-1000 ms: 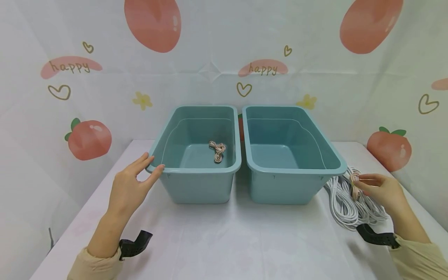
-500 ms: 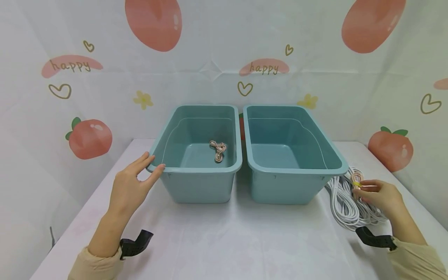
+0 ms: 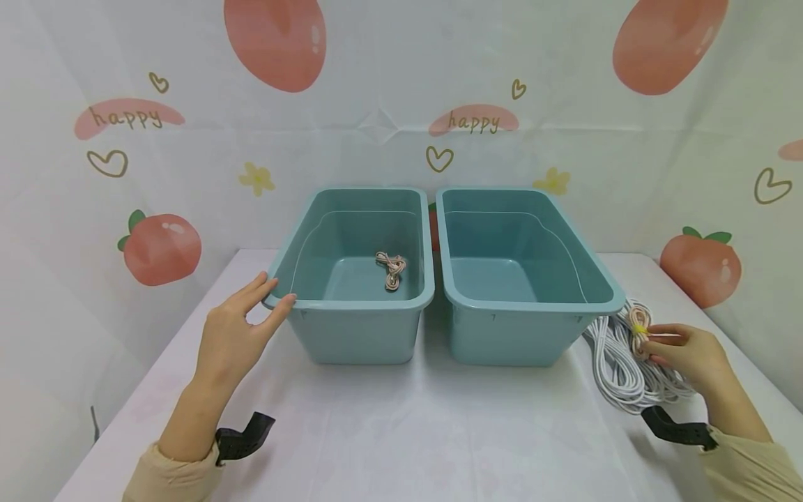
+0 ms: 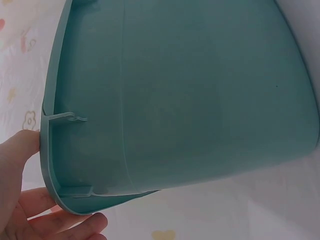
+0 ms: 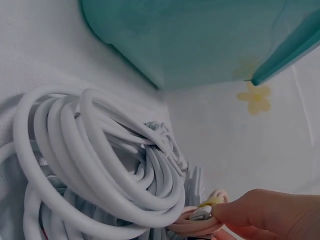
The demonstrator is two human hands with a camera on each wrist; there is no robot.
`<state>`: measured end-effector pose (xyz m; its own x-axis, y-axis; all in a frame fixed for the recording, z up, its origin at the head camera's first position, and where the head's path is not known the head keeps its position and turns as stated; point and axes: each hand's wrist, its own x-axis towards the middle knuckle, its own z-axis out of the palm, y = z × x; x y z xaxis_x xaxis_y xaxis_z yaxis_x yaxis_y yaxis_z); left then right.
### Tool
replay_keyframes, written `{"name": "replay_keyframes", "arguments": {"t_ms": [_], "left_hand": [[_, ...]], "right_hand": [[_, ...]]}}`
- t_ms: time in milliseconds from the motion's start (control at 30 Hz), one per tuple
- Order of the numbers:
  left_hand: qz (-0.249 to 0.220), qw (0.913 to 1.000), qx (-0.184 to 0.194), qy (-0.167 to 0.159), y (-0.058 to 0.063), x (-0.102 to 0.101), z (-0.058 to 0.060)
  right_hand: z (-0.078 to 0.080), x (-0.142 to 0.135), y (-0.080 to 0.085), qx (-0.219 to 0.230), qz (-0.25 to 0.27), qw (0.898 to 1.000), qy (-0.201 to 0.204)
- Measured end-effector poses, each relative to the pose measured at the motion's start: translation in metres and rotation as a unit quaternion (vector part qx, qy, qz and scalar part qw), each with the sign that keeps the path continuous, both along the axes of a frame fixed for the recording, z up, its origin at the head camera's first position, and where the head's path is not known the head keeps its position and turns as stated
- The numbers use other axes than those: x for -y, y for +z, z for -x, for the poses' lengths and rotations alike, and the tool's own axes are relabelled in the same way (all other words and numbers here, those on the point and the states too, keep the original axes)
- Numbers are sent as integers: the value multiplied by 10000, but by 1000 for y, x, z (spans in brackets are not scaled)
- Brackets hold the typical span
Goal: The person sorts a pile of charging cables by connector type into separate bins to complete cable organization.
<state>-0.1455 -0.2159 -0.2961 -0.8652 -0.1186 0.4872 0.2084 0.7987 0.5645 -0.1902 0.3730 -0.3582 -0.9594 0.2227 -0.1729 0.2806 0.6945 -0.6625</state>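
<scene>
My left hand (image 3: pixel 235 335) rests on the front left corner of the left blue-green bin (image 3: pixel 354 305), its thumb and fingers touching the rim. The left wrist view shows the same hand (image 4: pixel 42 210) against the bin's edge (image 4: pixel 45 150). Inside that bin lies a small bundled beige cable (image 3: pixel 392 270). With thumb and fingertips, my right hand (image 3: pixel 690 355) pinches another coiled beige cable (image 3: pixel 638 328), bound by a yellow tie, over a heap of white cables (image 3: pixel 617 373). A pale connector (image 5: pixel 201 213) shows beside its thumb in the right wrist view.
The right blue-green bin (image 3: pixel 533 307) stands beside the left one, with a narrow gap between them. Both sit on a white-covered table (image 3: pixel 439 432) before a printed cloth backdrop (image 3: pixel 376 90). The white cables lie close to the right bin's front right corner.
My right hand has shifted slightly on the beige cable, so more of the bundle and its yellow tie now show. The left hand and the bins stay in place.
</scene>
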Motion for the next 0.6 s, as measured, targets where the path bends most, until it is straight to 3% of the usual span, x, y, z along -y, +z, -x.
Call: {"name": "replay_keyframes", "arguments": {"t_ms": [133,333,600], "left_hand": [[-10,10000,-14,-7,0,0,0],[-4,10000,-37,-17,0,0,0],[-32,10000,-47,-26,0,1,0]], "right_hand": [[-1,2,1,34,124,9999,-65],[6,-3,-3,-304,129,9994,-79],[37,-51,-49,-831,295,9961,67]]}}
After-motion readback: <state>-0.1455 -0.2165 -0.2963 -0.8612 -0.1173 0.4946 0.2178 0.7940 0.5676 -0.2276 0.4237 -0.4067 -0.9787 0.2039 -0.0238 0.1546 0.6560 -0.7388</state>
